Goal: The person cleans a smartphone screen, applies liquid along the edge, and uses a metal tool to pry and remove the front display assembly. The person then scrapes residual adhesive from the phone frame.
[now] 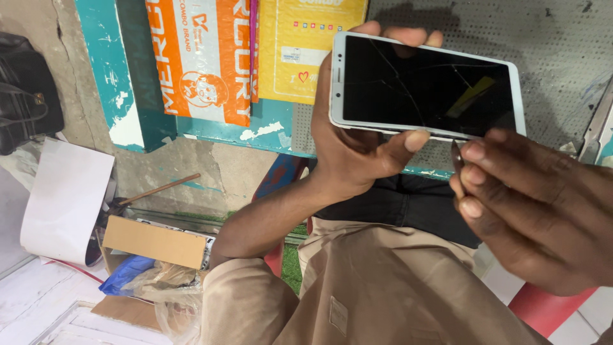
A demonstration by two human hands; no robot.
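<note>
The left hand [357,147] gripped the cracked phone [426,86], still whole; the right hand [530,211] pinched a small pick [456,156] at its edge.

1. Carrier: floor [38,300], pale boards, white-painted, at lower left of the view.
2. Landmark chosen: open cardboard box [153,243], resting on the floor.
3. Left of the box: large curled white sheet [64,198], lower edge down on the floor, upper part leaning toward the wall.
4. Just in front of the box, touching it: crumpled clear plastic bag [169,287] with a blue bag [124,273] beside it.
5. Behind the box: thin wooden stick [159,190], tilted, its lower end near the box's far edge.
6. Right of the box: patch of green turf-like mat [290,262], partly hidden by a sleeve.
</note>
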